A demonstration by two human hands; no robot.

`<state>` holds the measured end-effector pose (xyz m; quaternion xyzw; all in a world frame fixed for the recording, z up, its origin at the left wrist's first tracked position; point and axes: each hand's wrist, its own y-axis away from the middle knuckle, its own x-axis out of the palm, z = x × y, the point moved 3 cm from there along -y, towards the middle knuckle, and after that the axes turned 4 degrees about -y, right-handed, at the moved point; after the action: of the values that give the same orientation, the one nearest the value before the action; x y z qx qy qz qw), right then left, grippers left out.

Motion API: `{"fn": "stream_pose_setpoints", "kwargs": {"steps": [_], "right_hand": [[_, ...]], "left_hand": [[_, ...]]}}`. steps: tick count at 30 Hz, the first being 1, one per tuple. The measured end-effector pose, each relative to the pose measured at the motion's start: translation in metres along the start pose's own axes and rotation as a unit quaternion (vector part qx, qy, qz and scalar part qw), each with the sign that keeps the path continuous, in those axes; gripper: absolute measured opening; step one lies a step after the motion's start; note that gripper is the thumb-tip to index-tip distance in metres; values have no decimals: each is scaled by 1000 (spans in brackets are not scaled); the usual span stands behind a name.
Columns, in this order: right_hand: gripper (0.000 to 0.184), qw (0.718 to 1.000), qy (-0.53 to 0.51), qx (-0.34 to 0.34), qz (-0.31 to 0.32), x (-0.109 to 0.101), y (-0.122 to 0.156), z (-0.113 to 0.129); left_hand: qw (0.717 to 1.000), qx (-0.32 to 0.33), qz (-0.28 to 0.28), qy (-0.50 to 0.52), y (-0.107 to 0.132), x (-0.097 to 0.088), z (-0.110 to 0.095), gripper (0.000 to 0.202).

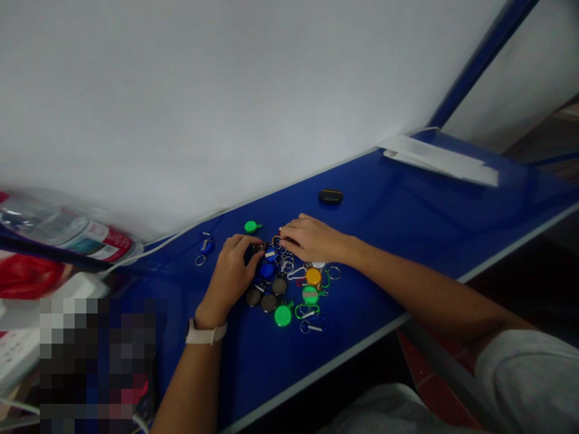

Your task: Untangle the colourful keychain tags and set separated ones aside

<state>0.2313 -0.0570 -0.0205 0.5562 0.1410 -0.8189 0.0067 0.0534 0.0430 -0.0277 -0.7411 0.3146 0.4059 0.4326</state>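
On the blue counter (371, 205) we see a loose pile of round plastic key tags (279, 286) with metal rings (333, 272), lying between and just below both hands. Our left hand (230, 277), with a white band (205, 333) on the wrist, is curled, and its fingertips (259, 256) are at the pile's edge. Our right hand (312, 239) is half closed over the top of the pile. We cannot tell if either hand grips something. A black case (330, 196) lies beyond them.
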Motion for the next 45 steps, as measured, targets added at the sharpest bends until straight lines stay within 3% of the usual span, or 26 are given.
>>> {"fn": "stream_pose_setpoints", "kwargs": {"steps": [11,17,25,30,32,36,40,45], "right_hand": [[24,997,1,64,-35,-5,-2,-5],[23,998,-4,60,-34,-5,-2,-4],[22,998,-5,51,-39,-5,-2,-3],[24,998,1,50,-28,-3,-1,-2],[24,998,2,49,-27,-2,-1,-2],[25,999,4,49,-22,-1,-1,-3],[24,999,-1,50,-17,-1,-1,-4],[24,999,-2,49,-20,1,-1,-4]], "left_hand": [[999,-44,-3,18,0,-1,6,18],[993,-84,-56,63,-1,-6,7,23],[951,-182,-133,211,-1,-13,9,34],[922,-243,-185,237,2,-17,19,35],[923,-243,-169,247,2,-16,19,36],[934,-175,-98,296,-1,-14,9,40],[941,-182,-135,253,-1,-16,8,39],[955,-176,-97,218,1,-12,19,41]]}}
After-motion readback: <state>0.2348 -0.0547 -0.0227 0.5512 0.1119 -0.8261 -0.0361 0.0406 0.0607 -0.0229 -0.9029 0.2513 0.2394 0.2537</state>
